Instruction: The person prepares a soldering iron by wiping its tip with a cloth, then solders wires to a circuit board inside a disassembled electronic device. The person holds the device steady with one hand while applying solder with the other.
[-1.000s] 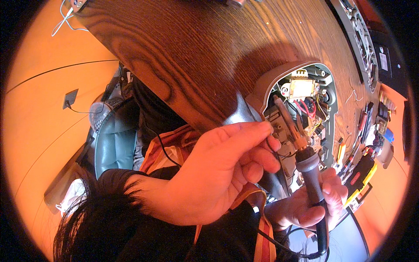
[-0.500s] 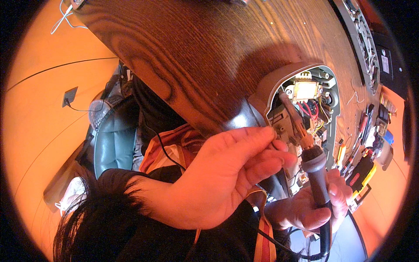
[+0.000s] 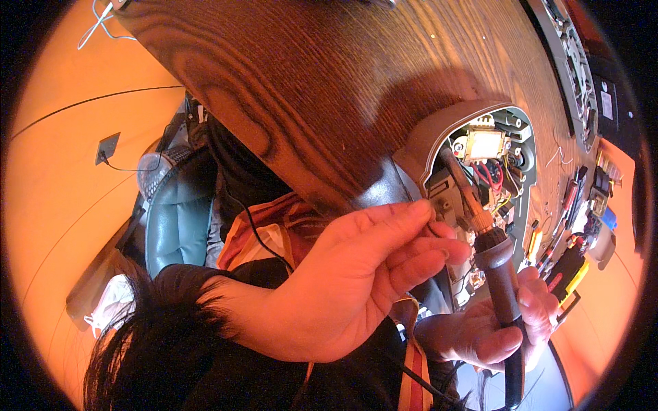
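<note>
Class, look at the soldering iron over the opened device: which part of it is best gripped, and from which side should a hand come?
Grip the soldering iron by its dark handle, coming from below at the cord end, as the right hand does. Its long handle points down towards the person, while the metal tip reaches up into the opened device, so the front is best left alone, probably hot.

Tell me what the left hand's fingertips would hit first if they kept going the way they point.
Probably the soldering iron's metal shaft, just ahead of the left hand, then the opened grey device; depth is unclear.

Soldering iron (image 3: 504, 288) tip hidden inside casing (image 3: 439, 130)
</note>
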A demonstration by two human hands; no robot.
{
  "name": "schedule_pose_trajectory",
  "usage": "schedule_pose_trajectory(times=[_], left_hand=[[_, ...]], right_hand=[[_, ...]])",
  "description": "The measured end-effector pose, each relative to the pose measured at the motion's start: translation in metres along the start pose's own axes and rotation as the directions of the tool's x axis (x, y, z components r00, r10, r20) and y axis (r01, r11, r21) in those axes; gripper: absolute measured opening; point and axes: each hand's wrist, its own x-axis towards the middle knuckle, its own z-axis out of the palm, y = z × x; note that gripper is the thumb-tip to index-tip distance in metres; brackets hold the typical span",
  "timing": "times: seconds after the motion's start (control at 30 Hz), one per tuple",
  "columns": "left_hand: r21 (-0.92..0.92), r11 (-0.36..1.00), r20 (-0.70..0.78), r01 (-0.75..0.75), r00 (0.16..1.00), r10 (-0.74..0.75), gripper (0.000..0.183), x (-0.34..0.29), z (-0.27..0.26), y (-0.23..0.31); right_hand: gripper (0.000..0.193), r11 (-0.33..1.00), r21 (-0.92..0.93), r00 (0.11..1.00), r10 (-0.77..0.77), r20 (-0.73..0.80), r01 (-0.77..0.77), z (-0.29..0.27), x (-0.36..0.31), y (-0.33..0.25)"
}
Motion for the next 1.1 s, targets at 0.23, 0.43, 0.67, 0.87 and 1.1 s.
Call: schedule_pose_trajectory(times=[0.23,0.43,0.67,0.87,1.1], left_hand=[[-0.015,0.999,-0.025,0.045,0.999,-0.046,0.024,0.0,0.003,0.004],[0.086,0.996,-0.058,-0.018,0.998,0.023,0.025,0.0,0.003,0.001],[0.113,0.99,-0.062,-0.082,0.994,0.089,0.021,0.003,-0.006,0.004],[-0.031,0.994,0.036,-0.107,0.994,0.108,0.017,-0.008,-0.006,0.007],[0.123,0.975,0.524,-0.185,0.846,0.095,0.022,0.009,-0.047,0.017]], right_hand=[[0.043,1.0,0.021,0.997,-0.005,0.075,0.003,-0.008,-0.001,0.002],[0.045,0.999,-0.042,0.999,0.028,0.019,-0.028,-0.013,0.005,0.001],[0.041,0.978,0.21,0.978,-0.026,0.206,-0.018,-0.016,0.007,-0.001],[0.029,0.92,0.389,0.999,0.041,0.012,-0.042,-0.012,-0.011,-0.008],[0.026,0.925,0.339,0.958,-0.073,-0.277,0.169,0.001,-0.038,-0.001]])
